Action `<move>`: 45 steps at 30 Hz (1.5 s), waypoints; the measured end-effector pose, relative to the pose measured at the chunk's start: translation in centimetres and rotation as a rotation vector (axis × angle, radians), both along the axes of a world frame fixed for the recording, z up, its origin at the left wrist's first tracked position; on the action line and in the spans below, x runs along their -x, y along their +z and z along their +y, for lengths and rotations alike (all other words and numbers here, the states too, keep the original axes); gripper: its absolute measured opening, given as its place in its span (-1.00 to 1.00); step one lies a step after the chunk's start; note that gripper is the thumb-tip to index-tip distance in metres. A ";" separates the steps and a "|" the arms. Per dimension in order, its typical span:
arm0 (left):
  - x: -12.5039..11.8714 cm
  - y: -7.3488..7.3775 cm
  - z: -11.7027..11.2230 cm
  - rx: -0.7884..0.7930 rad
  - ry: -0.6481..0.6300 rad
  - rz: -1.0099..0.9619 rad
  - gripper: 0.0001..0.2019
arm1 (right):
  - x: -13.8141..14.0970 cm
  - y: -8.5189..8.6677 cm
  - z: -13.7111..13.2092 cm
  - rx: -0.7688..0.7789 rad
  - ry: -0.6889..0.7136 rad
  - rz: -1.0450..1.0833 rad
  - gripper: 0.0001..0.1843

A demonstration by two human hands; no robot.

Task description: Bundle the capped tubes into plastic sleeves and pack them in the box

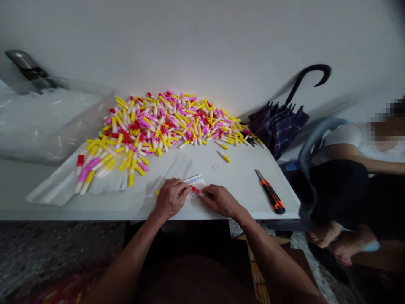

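Fingers of my left hand [171,197] and right hand [221,200] pinch a small red-capped plastic tube [194,189] over a white printed paper slip [198,181], the tube's body hidden.

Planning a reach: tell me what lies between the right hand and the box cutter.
Head view: only bare white table between right hand and box cutter.

Beside you on the table [240,185]
An orange utility knife [270,191] lies to your right, a plaid umbrella [278,124] leans at the wall, a clear bag [41,122] sits far left.
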State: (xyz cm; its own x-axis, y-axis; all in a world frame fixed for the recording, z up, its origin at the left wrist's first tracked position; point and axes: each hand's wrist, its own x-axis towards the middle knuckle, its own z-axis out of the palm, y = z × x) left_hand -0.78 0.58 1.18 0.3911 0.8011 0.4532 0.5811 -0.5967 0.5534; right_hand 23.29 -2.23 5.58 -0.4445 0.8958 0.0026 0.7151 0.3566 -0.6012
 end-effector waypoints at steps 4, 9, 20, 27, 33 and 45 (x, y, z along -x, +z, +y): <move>0.0 0.0 0.0 0.002 -0.008 -0.009 -0.86 | 0.6 -0.3 1.5 0.007 -0.081 0.112 -0.78; -0.1 -0.1 0.0 0.011 -0.002 -0.013 -0.84 | 0.5 -1.2 1.8 0.165 -0.100 0.318 -0.80; -0.1 0.1 0.0 0.017 -0.002 0.005 -0.85 | 1.0 -2.5 1.1 0.164 -0.117 0.475 -0.90; 0.1 0.6 0.2 0.033 -0.019 0.069 -0.83 | 0.8 -2.8 -0.2 0.593 -0.038 0.781 -0.57; -0.2 0.9 -0.1 0.002 -0.035 0.078 -0.80 | 2.0 -2.8 -2.2 0.451 -0.102 0.723 -0.16; 0.2 1.0 0.3 0.090 -0.017 0.042 -0.81 | 3.3 -4.7 -2.7 0.137 -0.234 0.590 -0.30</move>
